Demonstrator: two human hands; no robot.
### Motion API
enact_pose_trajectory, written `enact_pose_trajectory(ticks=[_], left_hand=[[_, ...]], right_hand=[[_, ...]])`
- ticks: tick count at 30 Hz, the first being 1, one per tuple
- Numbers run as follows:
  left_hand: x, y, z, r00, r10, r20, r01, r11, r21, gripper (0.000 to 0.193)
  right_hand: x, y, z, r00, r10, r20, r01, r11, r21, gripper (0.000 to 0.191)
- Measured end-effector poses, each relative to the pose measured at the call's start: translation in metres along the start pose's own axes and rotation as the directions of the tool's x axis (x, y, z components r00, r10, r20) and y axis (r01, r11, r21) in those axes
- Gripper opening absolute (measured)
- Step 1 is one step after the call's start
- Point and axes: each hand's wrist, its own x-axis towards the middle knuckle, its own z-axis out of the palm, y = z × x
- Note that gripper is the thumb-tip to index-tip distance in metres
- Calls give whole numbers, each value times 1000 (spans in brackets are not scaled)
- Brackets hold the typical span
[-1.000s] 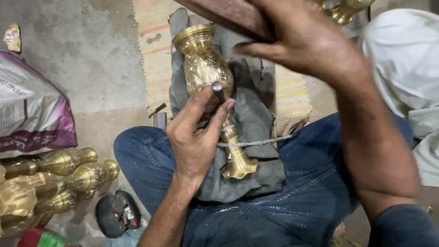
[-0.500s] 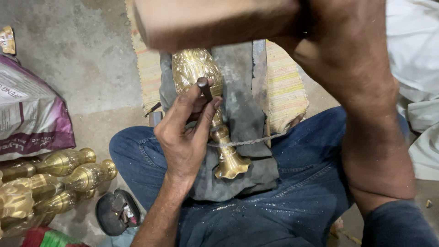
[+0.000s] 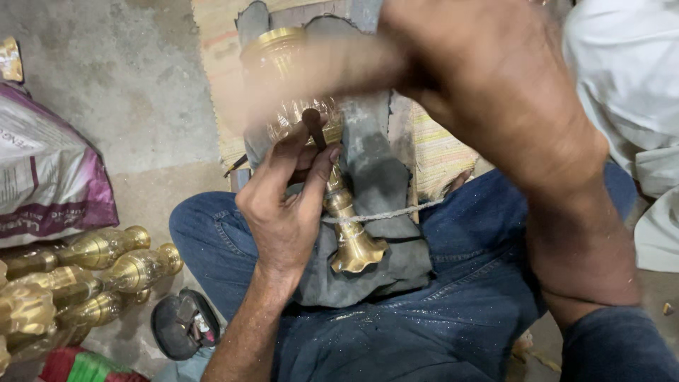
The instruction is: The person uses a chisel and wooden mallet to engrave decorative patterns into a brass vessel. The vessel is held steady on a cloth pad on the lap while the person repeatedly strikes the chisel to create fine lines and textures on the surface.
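Brass vase (image 3: 332, 191) lies on its side on a grey cloth (image 3: 375, 233) over the person's lap, mouth pointing away, flared foot toward the body. A thin cord (image 3: 396, 212) crosses its stem. Left hand (image 3: 283, 212) rests on the vase just beside the stem, fingers pinched around a short dark punch (image 3: 313, 127) that stands against the vase's belly, just beyond the fingertips. Right hand (image 3: 495, 92) is above and beyond the left, closed on a wooden mallet (image 3: 318, 71), which shows only as a motion blur over the upper part of the vase; whether it touches the punch cannot be told.

Against the frame half a second back: the mallet has come down from above the vase to level with its body, and the left hand keeps its hold on the punch in much the same spot.

Left of the left hand, well apart on the floor: a cluster of brass pieces (image 3: 85, 276), a printed sack (image 3: 49, 177), a dark shoe (image 3: 184, 325).
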Motion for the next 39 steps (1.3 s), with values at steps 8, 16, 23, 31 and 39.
enact_pose_trajectory(ticks=[8, 16, 23, 31, 39], left_hand=[[-2, -6, 1, 999, 44, 15, -44, 999, -26, 36], [-3, -2, 0, 1000, 18, 0, -18, 1000, 17, 37], [1, 1, -1, 999, -37, -27, 37, 999, 18, 30], [1, 6, -1, 999, -1, -47, 2, 999, 33, 33], [2, 10, -2, 1000, -4, -23, 5, 1000, 10, 36]], right_hand=[[-9, 11, 10, 991, -10, -131, 43, 967, 251, 42], [-3, -2, -2, 996, 2, -85, 13, 985, 175, 31], [2, -13, -6, 999, -3, -52, -5, 989, -148, 23], [-6, -10, -2, 1000, 9, -8, -10, 984, -175, 25], [-8, -2, -2, 997, -29, -69, 33, 998, 50, 32]])
